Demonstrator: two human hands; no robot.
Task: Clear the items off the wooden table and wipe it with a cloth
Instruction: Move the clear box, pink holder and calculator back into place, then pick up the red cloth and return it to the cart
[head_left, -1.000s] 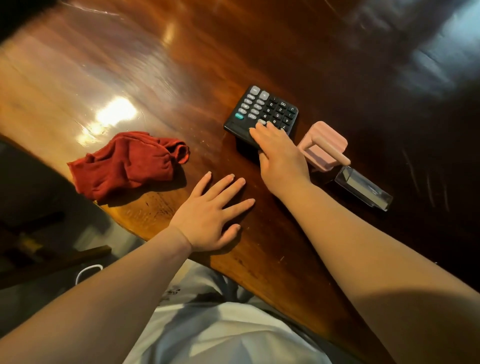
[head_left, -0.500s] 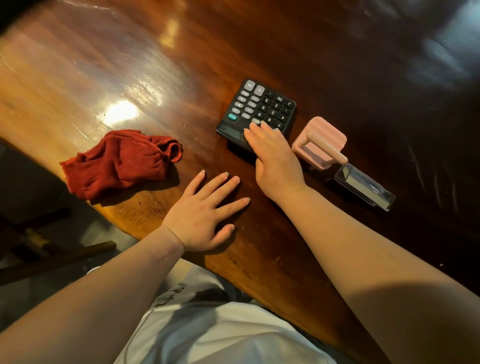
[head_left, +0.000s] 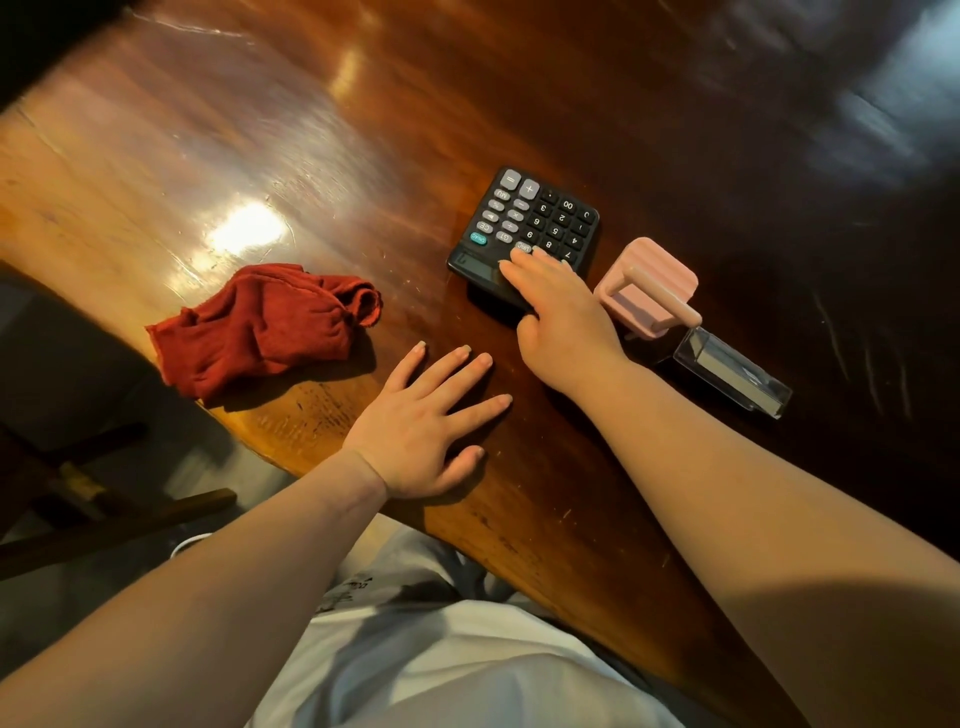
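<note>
A black calculator (head_left: 540, 213) lies on the glossy wooden table (head_left: 260, 130). My right hand (head_left: 561, 312) covers its near end, with the fingers on the display and lower keys and the thumb against the near edge. My left hand (head_left: 426, 431) rests flat on the table near the front edge, fingers spread, holding nothing. A crumpled red cloth (head_left: 265, 325) lies to the left of it, close to the table's edge. A pink plastic holder (head_left: 649, 275) and a clear plastic box (head_left: 732, 374) sit just right of my right hand.
The table's front edge runs diagonally from the left down to the lower right. Below it on the left stand dark wooden chair parts (head_left: 104, 519) on the floor. My lap in light clothing (head_left: 441, 665) is at the bottom.
Only the view has shifted slightly. Both hands and all items keep their places on the table.
</note>
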